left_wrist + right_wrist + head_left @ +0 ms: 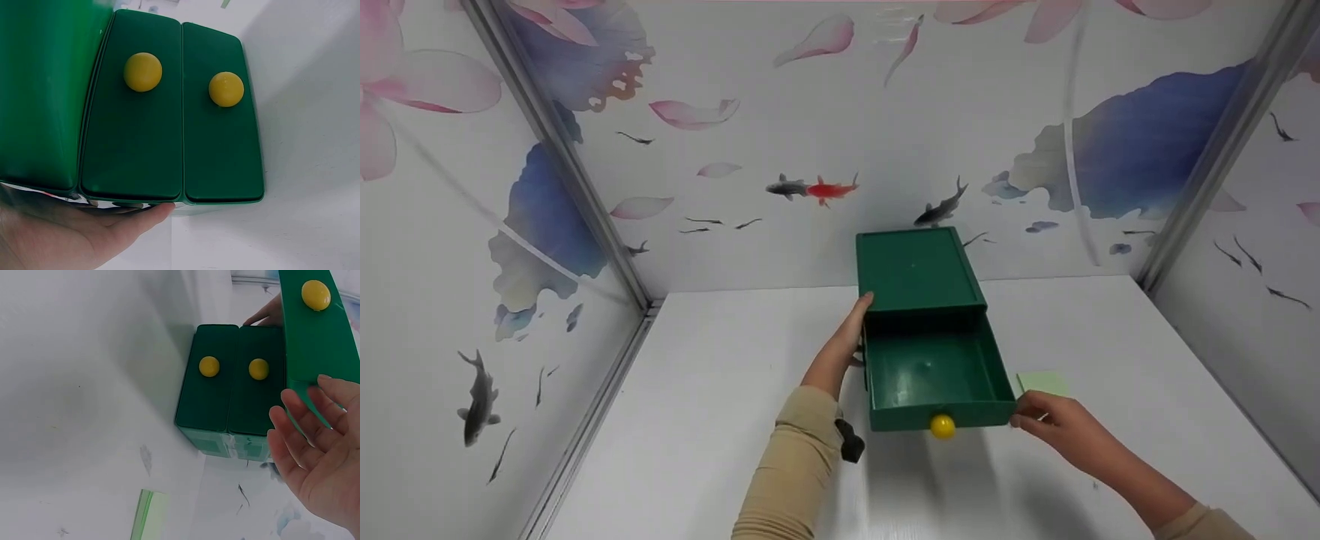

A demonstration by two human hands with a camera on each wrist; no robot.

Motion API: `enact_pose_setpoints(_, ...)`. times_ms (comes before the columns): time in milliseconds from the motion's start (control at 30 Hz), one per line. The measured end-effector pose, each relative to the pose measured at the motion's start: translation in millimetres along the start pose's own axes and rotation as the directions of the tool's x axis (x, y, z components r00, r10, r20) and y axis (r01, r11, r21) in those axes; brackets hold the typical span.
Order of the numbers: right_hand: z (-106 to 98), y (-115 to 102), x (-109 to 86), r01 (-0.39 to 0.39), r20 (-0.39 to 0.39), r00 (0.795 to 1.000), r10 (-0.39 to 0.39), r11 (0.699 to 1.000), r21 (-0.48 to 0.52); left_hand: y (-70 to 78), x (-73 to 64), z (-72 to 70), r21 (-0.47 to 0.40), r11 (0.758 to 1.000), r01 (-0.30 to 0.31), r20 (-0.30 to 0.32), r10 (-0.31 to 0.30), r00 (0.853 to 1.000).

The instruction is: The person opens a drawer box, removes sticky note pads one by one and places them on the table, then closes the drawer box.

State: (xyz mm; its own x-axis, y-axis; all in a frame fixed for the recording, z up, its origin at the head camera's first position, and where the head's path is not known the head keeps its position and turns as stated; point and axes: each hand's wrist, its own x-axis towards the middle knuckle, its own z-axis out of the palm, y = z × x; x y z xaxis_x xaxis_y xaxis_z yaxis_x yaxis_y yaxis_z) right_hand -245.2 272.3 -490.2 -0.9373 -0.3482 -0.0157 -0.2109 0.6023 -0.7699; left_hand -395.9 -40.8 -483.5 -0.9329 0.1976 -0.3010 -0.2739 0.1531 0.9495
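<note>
A green cabinet (915, 266) with yellow ball knobs stands at the back of the white surface. Its top drawer (934, 367) is pulled out toward me, with nothing visible inside, and a yellow knob (943, 427) sits on its front. Below it, two closed drawers (208, 402) show in both wrist views. My left hand (846, 334) rests along the cabinet's left side with extended fingers, partly hidden behind it. At the drawer's front right corner, my right hand (1061, 420) touches the edge with thumb and fingertips; the other fingers spread loosely in the right wrist view.
A light green pad of paper (1042, 383) lies on the white surface to the right of the drawer. Printed panels with fish and petals form the back wall (810, 142) and both sides, joined by metal corner posts (562, 157).
</note>
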Motion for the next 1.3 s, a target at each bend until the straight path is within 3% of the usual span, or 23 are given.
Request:
enact_pose_setpoints(467,3.0,0.2,0.3,-0.019,-0.057,0.998,0.022,0.998,0.058,0.0,1.7,-0.1,0.003,1.0,-0.007,0.002,0.007,1.0)
enact_pose_setpoints(733,7.5,-0.6,7.8,0.011,-0.118,0.993,-0.001,0.996,0.083,-0.8,0.5,0.9,0.016,1.0,-0.004,-0.007,0.004,1.0)
enact_pose_setpoints(967,14.2,-2.5,17.2,-0.007,-0.236,0.972,0.011,1.0,0.021,-1.6,3.4,2.4,0.019,1.0,0.01,-0.008,-0.01,1.0)
enact_pose_setpoints(1300,15.3,-5.2,32.1,-0.042,-0.306,0.951,0.041,0.999,0.003,0.8,2.6,0.3,0.007,1.0,0.027,-0.005,-0.027,1.0)
